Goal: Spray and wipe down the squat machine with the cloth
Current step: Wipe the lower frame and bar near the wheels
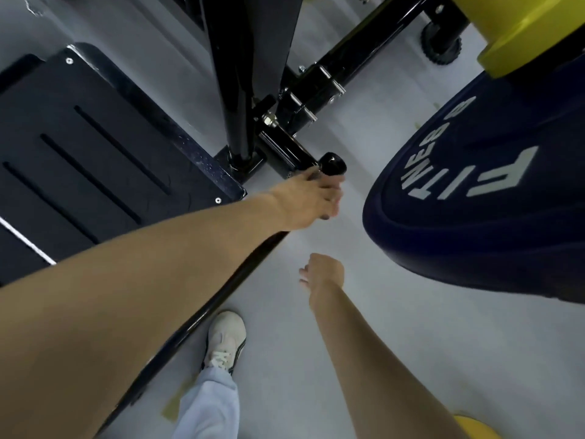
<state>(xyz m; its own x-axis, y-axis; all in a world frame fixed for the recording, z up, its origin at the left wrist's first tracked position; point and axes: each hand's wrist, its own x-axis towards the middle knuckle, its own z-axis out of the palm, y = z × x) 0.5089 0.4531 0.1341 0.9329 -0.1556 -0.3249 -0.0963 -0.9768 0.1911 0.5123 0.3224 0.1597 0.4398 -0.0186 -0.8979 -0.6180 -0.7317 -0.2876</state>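
Head view: black steel squat machine (95, 147) stands on the floor, upper left, its footplate edge speckled, perhaps with spray. Left hand (311, 201) reaches its black round-knobbed pin (332, 163); grip blurred, cannot tell. Right hand (323, 272) hangs loosely curled, empty. No cloth visible; wiping likely needs it fetched.

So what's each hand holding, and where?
Left hand grips the machine's black lever just behind its end knob. Right hand holds nothing.
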